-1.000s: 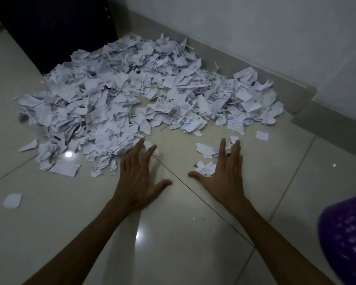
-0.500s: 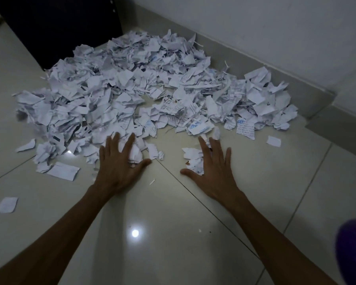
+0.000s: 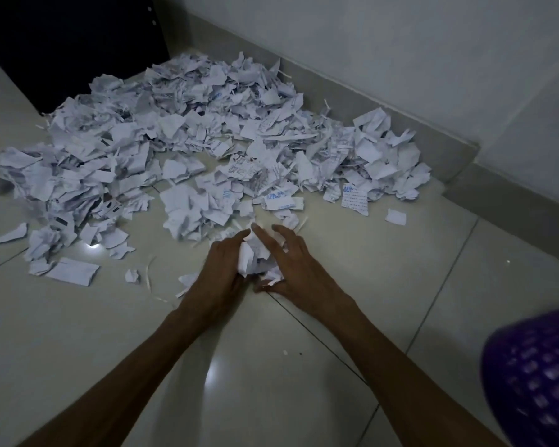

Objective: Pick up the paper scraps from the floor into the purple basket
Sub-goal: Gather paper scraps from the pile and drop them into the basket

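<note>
A big heap of torn white paper scraps [image 3: 188, 137] covers the tiled floor up to the wall. At its near edge, my left hand [image 3: 221, 266] and my right hand [image 3: 299, 262] cup a small bunch of scraps [image 3: 255, 256] between them, fingers curled around it from both sides. The bunch sits low over the floor. The purple basket [image 3: 536, 375] shows only partly at the lower right corner, well to the right of my right forearm.
A dark cabinet [image 3: 68, 40] stands at the back left behind the heap. A grey skirting [image 3: 362, 88] runs along the wall at the right. Loose scraps [image 3: 71, 271] lie on the floor left of my hands, one stray piece [image 3: 395, 217] at the right.
Both hands have swept inward from flat on the floor and come together, gathering a bunch of scraps between them. More of the purple basket shows at the lower right.
</note>
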